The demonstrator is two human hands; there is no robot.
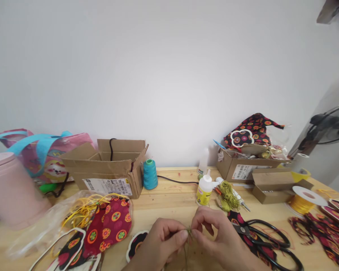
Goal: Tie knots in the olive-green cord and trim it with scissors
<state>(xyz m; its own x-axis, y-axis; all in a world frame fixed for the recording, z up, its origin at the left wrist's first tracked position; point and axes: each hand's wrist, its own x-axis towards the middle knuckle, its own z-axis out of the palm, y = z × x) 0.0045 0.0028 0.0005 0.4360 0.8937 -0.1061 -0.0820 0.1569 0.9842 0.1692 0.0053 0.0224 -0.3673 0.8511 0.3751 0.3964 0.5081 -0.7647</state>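
Thin olive-green cord [186,253] runs between my two hands at the front middle of the table, its tail hanging below the fingertips. My left hand [169,241] pinches it between thumb and forefinger. From the other side my right hand [214,235] pinches the same cord, its fingertips nearly touching the left ones. A small knot or loop seems to sit between them, too small to make out. Partly behind my left hand lies a white-edged patterned fabric piece [136,242]. Black-handled scissors [267,235] rest on dark patterned fabric beside my right hand.
Behind my hands stand a yellow-labelled glue bottle [205,190], an olive cord bundle [229,194] and a teal thread cone [150,175]. Cardboard boxes [104,171] line the wall. Red patterned fabric [110,222] lies left; a yellow cord spool [302,201] and a fan [330,124] are right.
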